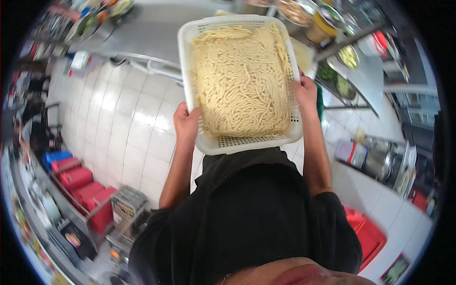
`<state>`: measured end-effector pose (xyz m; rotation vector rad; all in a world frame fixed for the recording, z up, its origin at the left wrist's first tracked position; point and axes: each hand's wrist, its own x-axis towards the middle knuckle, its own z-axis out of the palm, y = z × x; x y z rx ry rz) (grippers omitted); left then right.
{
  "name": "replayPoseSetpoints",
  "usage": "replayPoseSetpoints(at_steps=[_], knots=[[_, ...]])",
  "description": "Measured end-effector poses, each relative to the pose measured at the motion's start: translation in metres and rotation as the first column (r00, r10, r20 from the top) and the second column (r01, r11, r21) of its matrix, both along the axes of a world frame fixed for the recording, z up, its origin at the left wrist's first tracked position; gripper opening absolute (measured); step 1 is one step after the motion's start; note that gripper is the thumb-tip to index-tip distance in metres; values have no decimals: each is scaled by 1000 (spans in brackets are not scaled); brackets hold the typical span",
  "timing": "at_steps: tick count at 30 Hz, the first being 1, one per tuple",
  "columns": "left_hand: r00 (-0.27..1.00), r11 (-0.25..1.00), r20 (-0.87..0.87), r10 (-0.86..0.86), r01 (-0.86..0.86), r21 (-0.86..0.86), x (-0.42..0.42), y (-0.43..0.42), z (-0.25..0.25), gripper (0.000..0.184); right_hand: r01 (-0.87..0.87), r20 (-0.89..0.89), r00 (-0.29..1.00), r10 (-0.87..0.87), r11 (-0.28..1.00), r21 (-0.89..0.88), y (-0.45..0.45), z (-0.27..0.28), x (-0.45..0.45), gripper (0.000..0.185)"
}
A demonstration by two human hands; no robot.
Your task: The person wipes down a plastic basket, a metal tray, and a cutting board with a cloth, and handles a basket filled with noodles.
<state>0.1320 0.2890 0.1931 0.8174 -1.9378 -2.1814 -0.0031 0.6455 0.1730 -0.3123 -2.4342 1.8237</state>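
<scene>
Tiled floor (118, 107) gleaming, red bins (78, 178) lined up well left of the left hand (186, 122), and that left hand has the white basket (251, 147) gripped by its side rim. Noodles (242, 83) fill the basket, held between both hands; over on the opposite rim, the right hand (306, 95) clasps too, bowls of food (348, 57) beyond it.

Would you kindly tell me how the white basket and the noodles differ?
Colour: the basket is white, while the noodles are pale yellow.
Surface: the basket has rows of small holes; the noodles are tangled strands packed into a slab.
Support: the left hand and right hand grip the basket's sides, while the noodles lie inside it.
Both are roughly rectangular in outline.
</scene>
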Motion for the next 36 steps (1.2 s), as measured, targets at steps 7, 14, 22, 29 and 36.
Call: replayPoseSetpoints(at_steps=[7, 14, 22, 29, 36], knots=[[951, 959, -164, -262, 276, 67, -35, -18, 22, 6, 344, 46, 938, -344, 939, 8, -9, 53, 71, 14], [806, 808, -189, -562, 583, 84, -93, -5, -21, 8, 627, 38, 775, -631, 775, 72, -6, 55, 130, 14], [604, 610, -261, -753, 790, 70, -160, 13, -44, 6, 804, 32, 594, -803, 594, -33, -15, 2, 173, 15], [512, 522, -178, -840, 853, -12, -191, 21, -66, 9, 833, 24, 551, -834, 548, -81, -24, -33, 177, 18], [514, 538, -178, -839, 832, -134, -188, 18, -90, 23, 772, 27, 633, -773, 630, -81, 4, -37, 178, 25]])
